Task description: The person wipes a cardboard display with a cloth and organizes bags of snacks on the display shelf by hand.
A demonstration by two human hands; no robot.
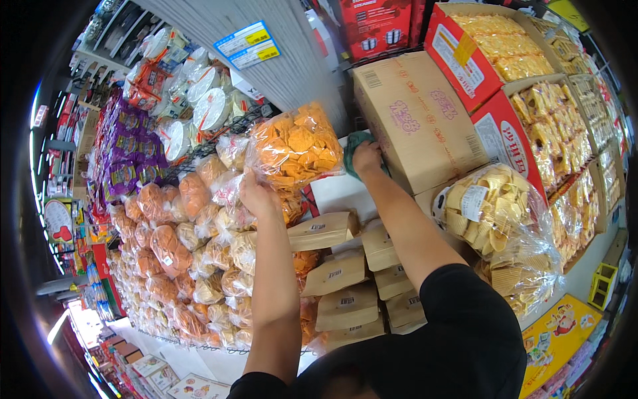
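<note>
My left hand [260,195] grips the near left edge of a clear plastic bag of orange chips [299,142], which is raised and tilted over the stacked goods. Under it, more orange chips [293,207] show in part. My right hand [368,158] presses a bunched green cloth [355,144] onto a white surface [339,197], close to the side of a cardboard carton [418,114]. The fingers of that hand are partly hidden by the cloth and the carton. Brown paper packets [344,272] lie in rows in front of me.
Many small bagged snacks [172,249] pile up on the left, with purple packets [130,149] and white tubs [209,107] behind. A grey pillar [299,55] rises at the back. On the right are bagged ridged chips [488,209] and red boxes of wrapped pastries [548,124].
</note>
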